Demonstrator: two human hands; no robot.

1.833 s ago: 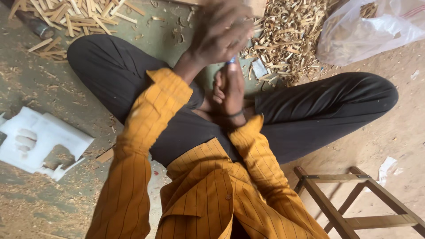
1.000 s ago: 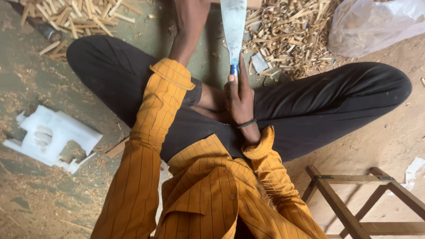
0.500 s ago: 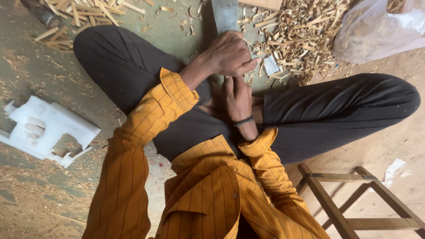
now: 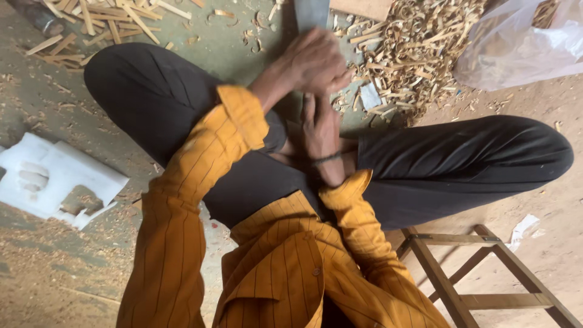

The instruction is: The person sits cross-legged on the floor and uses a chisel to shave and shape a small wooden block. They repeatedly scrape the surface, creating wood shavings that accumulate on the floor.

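I sit cross-legged on the floor in dark trousers and an orange striped shirt. My right hand [image 4: 322, 130] rests between my knees, closed round the handle of a wide flat metal blade [image 4: 311, 13] that points away from me. My left hand [image 4: 313, 64] is blurred, its fingers curled over the lower part of the blade just above my right hand. What lies under those fingers is hidden. A dark band circles my right wrist.
A heap of wood shavings [image 4: 419, 48] lies past my right knee, beside a clear plastic bag [image 4: 522, 42]. Cut wooden sticks [image 4: 103, 15] are scattered at top left. A white foam block [image 4: 54, 182] lies at left, a wooden stool frame [image 4: 480, 279] at bottom right.
My left hand went up out of view, leaving the blade bare, then came back down onto its lower part. My right hand has stayed on the handle.
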